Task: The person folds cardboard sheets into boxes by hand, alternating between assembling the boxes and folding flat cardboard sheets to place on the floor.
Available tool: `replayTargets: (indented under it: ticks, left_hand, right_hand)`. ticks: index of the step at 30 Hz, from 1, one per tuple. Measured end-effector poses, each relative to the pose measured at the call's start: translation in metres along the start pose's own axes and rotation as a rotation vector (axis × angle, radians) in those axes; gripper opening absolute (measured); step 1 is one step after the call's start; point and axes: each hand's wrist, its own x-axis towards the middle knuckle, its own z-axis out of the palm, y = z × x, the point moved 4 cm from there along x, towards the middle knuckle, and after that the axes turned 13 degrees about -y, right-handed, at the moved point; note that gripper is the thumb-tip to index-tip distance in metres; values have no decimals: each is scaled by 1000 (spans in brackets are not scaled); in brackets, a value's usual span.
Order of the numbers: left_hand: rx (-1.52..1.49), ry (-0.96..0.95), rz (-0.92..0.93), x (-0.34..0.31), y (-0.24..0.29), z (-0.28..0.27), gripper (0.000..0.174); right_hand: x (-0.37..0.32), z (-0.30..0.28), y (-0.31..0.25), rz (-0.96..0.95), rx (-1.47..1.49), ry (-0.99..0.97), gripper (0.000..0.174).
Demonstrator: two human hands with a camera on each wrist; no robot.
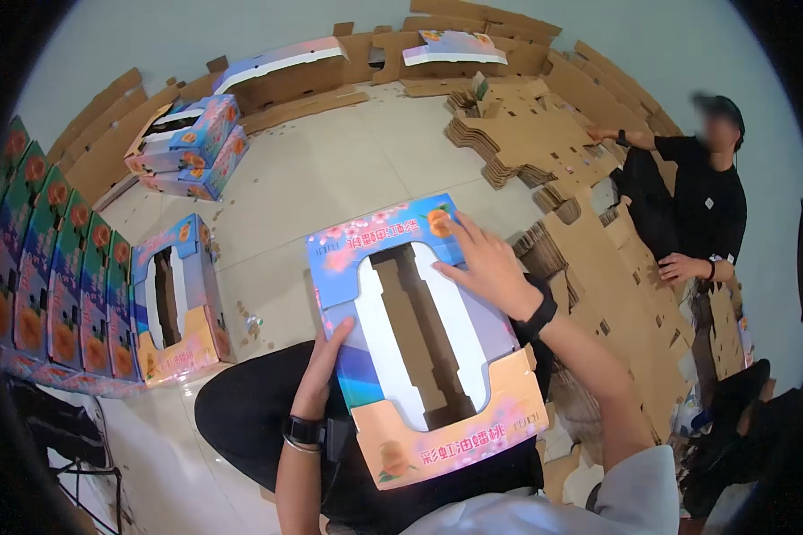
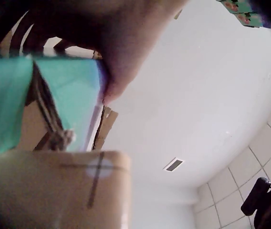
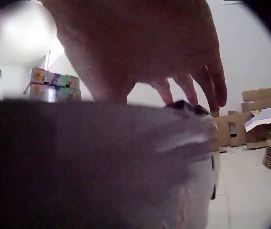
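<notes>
A colourful cardboard peach carton [image 1: 500, 392], printed with fruit, blossoms and pink lettering, sits tilted over the person's lap. Its long top opening has white inner flaps [image 1: 397, 374] along both sides and shows bare brown board inside. At its left side the left hand [image 1: 323, 366] grips the wall, thumb on the upper face; the left wrist view has that thumb at the carton's edge. Over the far right corner lies the right hand [image 1: 486, 267], fingers extended on the printed top and thumb near the white flap. In the right wrist view the carton wall hides its fingertips.
Green-and-pink cartons [image 1: 58, 259] stand in a row at left, beside one upright carton [image 1: 196, 294]. Two more cartons [image 1: 196, 143] are stacked farther back. Flat brown cardboard sheets [image 1: 598, 294] pile up at right, where another person [image 1: 705, 178] sits. Cardboard lines the wall.
</notes>
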Motion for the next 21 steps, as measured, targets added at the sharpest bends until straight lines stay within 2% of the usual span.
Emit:
replayTargets:
  ticks: [2,3,5,6,8,9,15,21]
  left_hand:
    - [20,19,6,3,3,-1,66]
    - [5,10,-9,5,2,-1,65]
    - [-12,0,-39,5,1,1,64]
    - [8,1,-18,5,5,3,65]
    - [23,0,11,3,11,7,65]
    - [23,1,15,2,13,8,66]
    - [50,42,14,7,8,3,66]
    - [94,-5,-35,4,13,7,70]
  right_hand:
    - [-1,15,0,100,-73,-176,56]
    - [0,18,1,97,-76,-184,56]
    - [-1,18,0,-53,-375,-96,50]
    - [-1,15,6,-50,-373,-104,50]
    - [1,2,7,-303,-498,-224,50]
    - [0,-3,8,-296,-400,-252,55]
    - [2,-15,10,-145,-229,-193,58]
    - [6,-25,4,-253,-331,-349,59]
